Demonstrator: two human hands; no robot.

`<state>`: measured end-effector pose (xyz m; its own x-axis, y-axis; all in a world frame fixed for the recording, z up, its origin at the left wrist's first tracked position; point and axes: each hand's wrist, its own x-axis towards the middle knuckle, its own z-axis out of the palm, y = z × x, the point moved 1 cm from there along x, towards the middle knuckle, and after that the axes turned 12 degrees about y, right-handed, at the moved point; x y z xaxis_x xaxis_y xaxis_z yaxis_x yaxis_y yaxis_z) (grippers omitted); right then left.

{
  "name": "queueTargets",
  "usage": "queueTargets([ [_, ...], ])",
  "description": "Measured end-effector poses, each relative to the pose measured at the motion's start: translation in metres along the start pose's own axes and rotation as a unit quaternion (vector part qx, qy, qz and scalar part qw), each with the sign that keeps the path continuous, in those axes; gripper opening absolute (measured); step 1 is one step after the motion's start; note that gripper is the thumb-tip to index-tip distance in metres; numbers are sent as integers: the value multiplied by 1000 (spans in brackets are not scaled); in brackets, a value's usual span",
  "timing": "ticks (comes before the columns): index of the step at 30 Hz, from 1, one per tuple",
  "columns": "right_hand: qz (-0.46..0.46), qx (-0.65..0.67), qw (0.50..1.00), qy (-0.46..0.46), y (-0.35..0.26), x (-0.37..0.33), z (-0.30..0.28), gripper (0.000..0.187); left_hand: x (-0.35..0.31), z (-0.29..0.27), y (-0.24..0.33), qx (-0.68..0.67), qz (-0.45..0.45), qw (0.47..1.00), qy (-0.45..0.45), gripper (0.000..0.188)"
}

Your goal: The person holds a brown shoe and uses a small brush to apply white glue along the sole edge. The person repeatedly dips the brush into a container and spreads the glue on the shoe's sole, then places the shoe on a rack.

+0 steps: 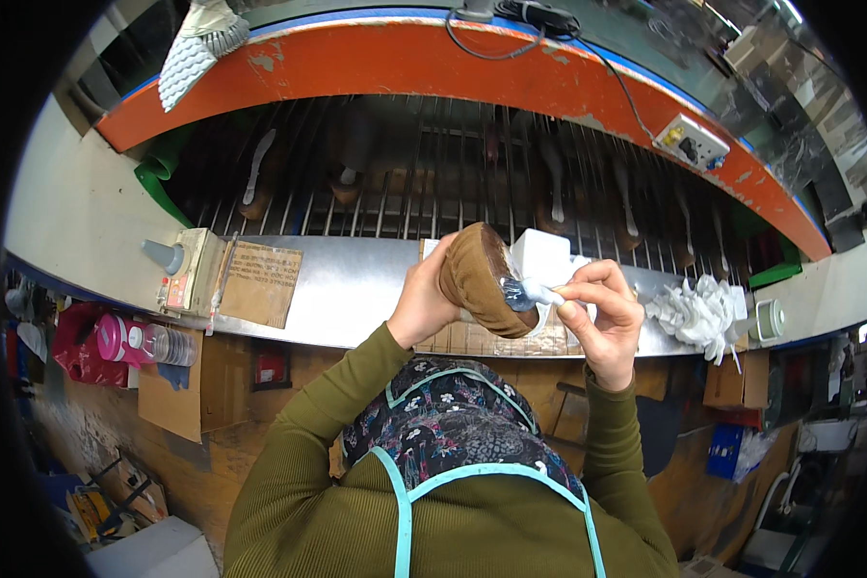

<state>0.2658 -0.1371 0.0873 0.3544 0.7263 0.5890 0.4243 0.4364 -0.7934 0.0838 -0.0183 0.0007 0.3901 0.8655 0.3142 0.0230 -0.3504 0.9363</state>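
Two hands are busy mid-frame: the left hand [428, 297] has its grip wrapped around a brown shoe [474, 279], held tilted above the metal tabletop [347, 289], while the right hand [602, 320], its grip pinched narrow on a brush [528, 291], lays the bluish bristles against the shoe's dark face. Over at the left of the frame lies a piece of cardboard [268, 284], at the right sits a heap of crumpled white cloth [696, 316], and across the top curves an orange beam [376, 53].

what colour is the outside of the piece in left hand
Outside, the piece is brown; head view.
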Motion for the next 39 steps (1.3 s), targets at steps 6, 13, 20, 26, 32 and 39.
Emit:
queueTargets([
  [6,-30,23,999,-14,2,21,12,15,-6,7,1,-134,-114,978,-114,90],
  [13,-42,39,998,-28,11,36,19,16,-13,11,31,-253,-255,908,-216,87],
  [20,-34,74,996,-41,28,38,18,17,-16,16,34,-282,-336,849,-295,83],
  [26,-3,72,996,-43,36,28,4,16,-19,21,30,-292,-366,825,-316,83],
  [32,207,109,972,24,83,-33,-46,9,-29,12,10,-285,-407,828,-260,79],
  [39,255,-371,881,145,156,-162,-66,13,-37,-59,-67,-401,-322,850,-117,99],
])
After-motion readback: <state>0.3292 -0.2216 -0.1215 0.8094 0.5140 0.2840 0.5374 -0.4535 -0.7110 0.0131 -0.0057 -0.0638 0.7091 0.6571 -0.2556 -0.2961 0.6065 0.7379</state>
